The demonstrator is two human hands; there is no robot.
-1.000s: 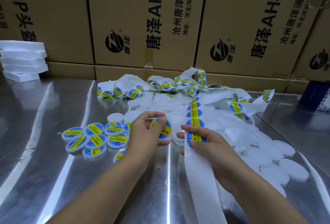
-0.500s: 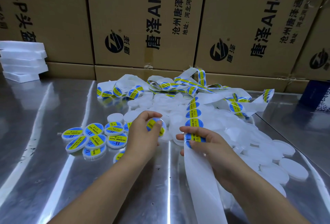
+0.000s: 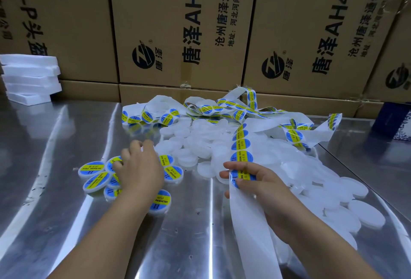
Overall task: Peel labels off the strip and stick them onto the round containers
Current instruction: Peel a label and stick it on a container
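A shiny table (image 3: 66, 212) is reflecting light beneath cardboard boxes (image 3: 178, 23). The right hand (image 3: 262, 183) is pinching the label strip (image 3: 246, 218); the left hand (image 3: 140, 167) is blurring, grip unclear.

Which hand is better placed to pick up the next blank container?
Probably the left hand: it hovers at the edge of the blank containers, just past the labelled containers, while the right hand is busy gripping the label strip.
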